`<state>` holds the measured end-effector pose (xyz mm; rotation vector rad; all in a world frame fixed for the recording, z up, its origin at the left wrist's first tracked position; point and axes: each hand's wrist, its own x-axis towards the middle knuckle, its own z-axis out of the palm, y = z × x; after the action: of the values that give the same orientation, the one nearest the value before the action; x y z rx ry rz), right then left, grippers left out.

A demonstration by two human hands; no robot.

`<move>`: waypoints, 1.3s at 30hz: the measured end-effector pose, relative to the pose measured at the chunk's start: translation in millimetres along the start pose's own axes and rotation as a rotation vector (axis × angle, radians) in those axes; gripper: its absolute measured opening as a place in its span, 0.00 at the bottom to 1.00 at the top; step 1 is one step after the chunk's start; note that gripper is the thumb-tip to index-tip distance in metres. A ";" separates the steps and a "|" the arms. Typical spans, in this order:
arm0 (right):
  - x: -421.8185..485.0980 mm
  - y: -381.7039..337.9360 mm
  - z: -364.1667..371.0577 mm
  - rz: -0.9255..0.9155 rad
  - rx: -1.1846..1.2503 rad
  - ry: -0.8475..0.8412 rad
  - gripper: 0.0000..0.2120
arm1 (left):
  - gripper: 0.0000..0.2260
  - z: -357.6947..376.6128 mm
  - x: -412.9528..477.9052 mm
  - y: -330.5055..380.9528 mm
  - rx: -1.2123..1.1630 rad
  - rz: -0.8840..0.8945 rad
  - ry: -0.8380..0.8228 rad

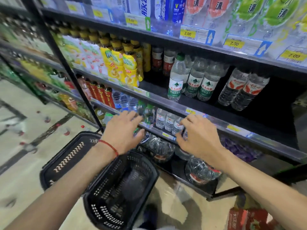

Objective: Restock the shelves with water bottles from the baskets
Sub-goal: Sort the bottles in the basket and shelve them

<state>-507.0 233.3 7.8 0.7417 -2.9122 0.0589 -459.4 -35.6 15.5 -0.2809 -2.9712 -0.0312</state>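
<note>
Left hand [123, 130] and right hand [199, 138] at the front edge of the lower shelf [221, 125].

Left hand spread wide, fingers loose, nothing visibly held. Right hand's fingers curl down against the small water bottles [167, 121] standing on that shelf; blur hides whether it grips one. Black basket [119, 183] on the floor under the forearms, second basket [66, 156] just beside it on the left. One shelf up: green-label water bottles [177, 80], with red-label bottles [240, 90] to their right. Large bottles [159, 146] on the bottom tier.
</note>
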 end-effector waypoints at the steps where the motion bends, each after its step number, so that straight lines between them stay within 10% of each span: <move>1: -5.7 -5.4 1.8 -0.018 0.012 -0.007 0.22 | 0.21 0.2 -17.0 4.0 0.039 -0.021 -0.008; 17: -128.5 -123.3 24.8 -0.440 0.135 -0.088 0.19 | 0.26 -2.4 -279.7 55.6 0.161 -0.464 -0.210; 39: -164.2 -437.2 53.9 -0.352 0.105 -0.151 0.31 | 0.26 15.4 -487.8 -190.6 0.040 -0.420 -0.196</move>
<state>-161.6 -76.7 -66.8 1.3176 -2.8829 0.1249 -24.4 -312.3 -77.7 0.3689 -3.1614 0.0073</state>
